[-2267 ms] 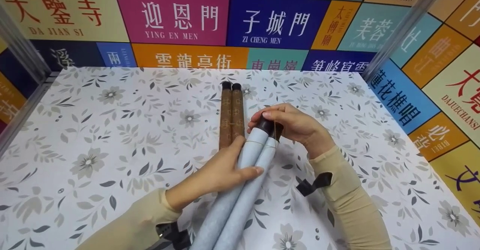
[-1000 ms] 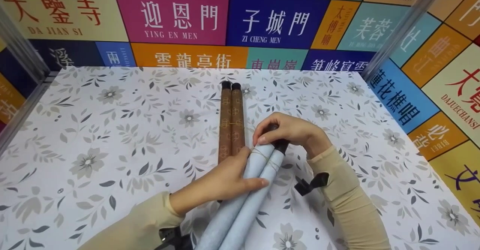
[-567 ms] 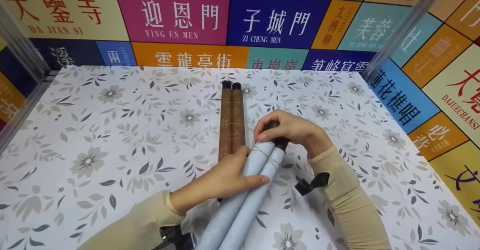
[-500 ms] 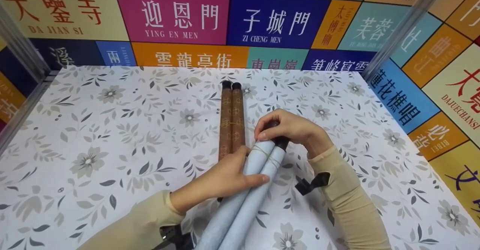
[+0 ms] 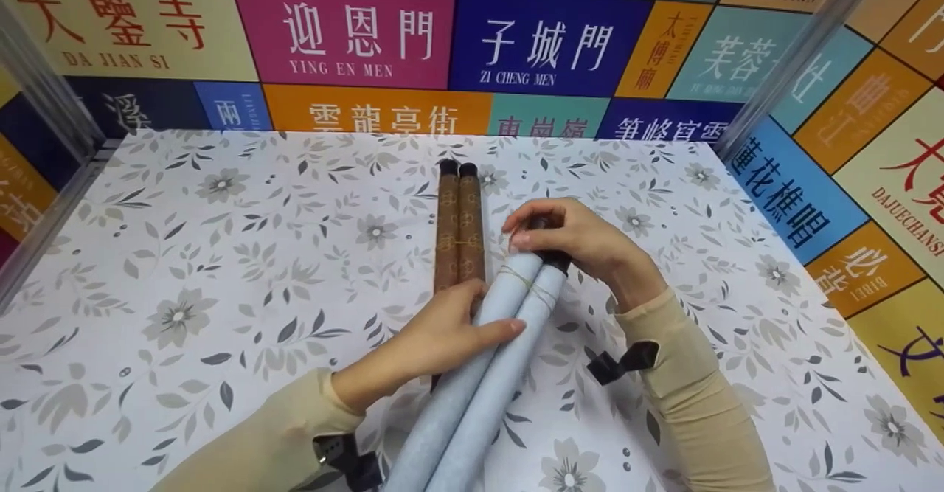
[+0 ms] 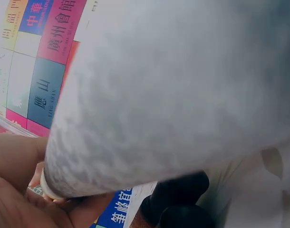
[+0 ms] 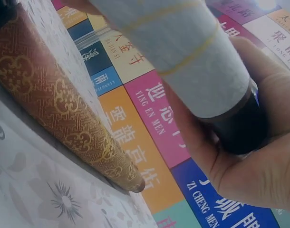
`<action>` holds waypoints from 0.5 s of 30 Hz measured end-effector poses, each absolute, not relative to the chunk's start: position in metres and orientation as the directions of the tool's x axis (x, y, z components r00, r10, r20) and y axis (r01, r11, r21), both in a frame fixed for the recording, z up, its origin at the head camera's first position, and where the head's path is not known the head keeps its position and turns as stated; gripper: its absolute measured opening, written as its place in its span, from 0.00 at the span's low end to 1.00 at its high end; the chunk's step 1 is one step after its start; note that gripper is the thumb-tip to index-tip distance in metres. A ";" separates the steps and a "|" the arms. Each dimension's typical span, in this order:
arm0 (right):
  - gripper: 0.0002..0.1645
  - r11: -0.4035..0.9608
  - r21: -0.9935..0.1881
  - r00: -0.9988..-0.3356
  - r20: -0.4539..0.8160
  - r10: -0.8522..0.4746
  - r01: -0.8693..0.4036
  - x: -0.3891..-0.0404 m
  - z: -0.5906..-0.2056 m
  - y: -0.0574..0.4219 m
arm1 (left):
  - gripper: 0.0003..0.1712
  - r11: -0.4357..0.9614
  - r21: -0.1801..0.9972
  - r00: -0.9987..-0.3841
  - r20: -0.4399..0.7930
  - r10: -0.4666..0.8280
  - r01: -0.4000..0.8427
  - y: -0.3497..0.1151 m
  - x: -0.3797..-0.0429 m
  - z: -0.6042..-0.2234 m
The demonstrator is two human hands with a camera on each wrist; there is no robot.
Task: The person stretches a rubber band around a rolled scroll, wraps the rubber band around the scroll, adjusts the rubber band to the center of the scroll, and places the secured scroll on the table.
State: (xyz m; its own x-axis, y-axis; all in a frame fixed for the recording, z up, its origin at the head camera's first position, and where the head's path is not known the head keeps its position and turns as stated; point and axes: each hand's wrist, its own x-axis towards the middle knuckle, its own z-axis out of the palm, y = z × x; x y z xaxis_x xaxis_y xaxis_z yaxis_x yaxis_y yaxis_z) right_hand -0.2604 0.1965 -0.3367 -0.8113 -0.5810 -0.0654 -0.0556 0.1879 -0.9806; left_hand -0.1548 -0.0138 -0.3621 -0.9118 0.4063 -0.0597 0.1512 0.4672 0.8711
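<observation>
A pale blue hanging scroll [image 5: 472, 396], rolled in from both ends into two rolls, slants up from the bottom edge in the head view. My left hand [image 5: 439, 330] grips it, thumb laid across the rolls. At its far end, my right hand [image 5: 575, 237] holds the dark end knobs [image 5: 554, 258], fingers curled round them. Just below the knobs, a thin yellowish cord [image 5: 527, 285] crosses both rolls; the right wrist view shows it as two bands on the pale roll [image 7: 207, 80]. The left wrist view is mostly filled by the scroll [image 6: 159, 104].
A brown, gold-patterned scroll [image 5: 459, 219] with black ends lies on the flower-print tablecloth [image 5: 295, 204], partly hidden by my left hand. Panels with printed characters [image 5: 339, 35] stand behind and at both sides. Black straps with devices [image 5: 623, 361] sit on the sleeves.
The cord, earlier stretched up over one knob to my right hand, now lies round both rolls. The right hand lowered with the scroll's end, then both hands lifted it slightly away.
</observation>
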 end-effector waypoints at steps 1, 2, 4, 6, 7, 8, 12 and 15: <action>0.14 0.168 -0.985 -0.829 -0.058 -0.556 -0.043 -0.260 -0.336 0.196 | 0.27 0.454 0.879 -0.919 -0.051 0.392 0.145 -0.015 -0.156 -0.361; 0.16 0.149 -0.988 -0.846 -0.055 -0.530 -0.029 -0.259 -0.335 0.196 | 0.27 0.442 0.887 -0.926 -0.044 0.376 0.137 -0.015 -0.156 -0.360; 0.20 0.100 -0.995 -0.871 -0.053 -0.489 0.005 -0.258 -0.333 0.195 | 0.27 0.408 0.905 -0.938 -0.030 0.345 0.121 -0.017 -0.158 -0.358; 0.23 0.063 -0.998 -0.883 -0.050 -0.467 0.023 -0.257 -0.331 0.195 | 0.27 0.373 0.922 -0.947 -0.021 0.321 0.106 -0.019 -0.159 -0.356; 0.24 0.053 -0.998 -0.886 -0.051 -0.460 0.029 -0.256 -0.331 0.195 | 0.28 0.354 0.930 -0.950 -0.018 0.311 0.098 -0.020 -0.160 -0.355; 0.25 0.050 -0.998 -0.888 -0.052 -0.457 0.033 -0.255 -0.330 0.195 | 0.29 0.336 0.938 -0.953 -0.016 0.302 0.090 -0.021 -0.160 -0.354; 0.30 0.026 -0.999 -0.876 -0.050 -0.480 0.043 -0.251 -0.329 0.192 | 0.29 0.279 0.958 -0.965 -0.005 0.263 0.071 -0.023 -0.163 -0.351; 0.31 -0.001 -0.999 -0.863 -0.038 -0.504 0.044 -0.247 -0.327 0.189 | 0.28 0.234 0.971 -0.972 -0.003 0.236 0.054 -0.025 -0.166 -0.349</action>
State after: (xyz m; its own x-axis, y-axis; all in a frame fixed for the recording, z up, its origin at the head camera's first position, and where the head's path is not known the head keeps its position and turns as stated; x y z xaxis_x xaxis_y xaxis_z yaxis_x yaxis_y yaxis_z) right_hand -0.2475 0.1885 -0.3275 -0.8627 -0.5042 -0.0377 0.0439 -0.0006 -0.9990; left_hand -0.1659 -0.0251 -0.3493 -0.9718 0.2357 -0.0026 0.0542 0.2340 0.9707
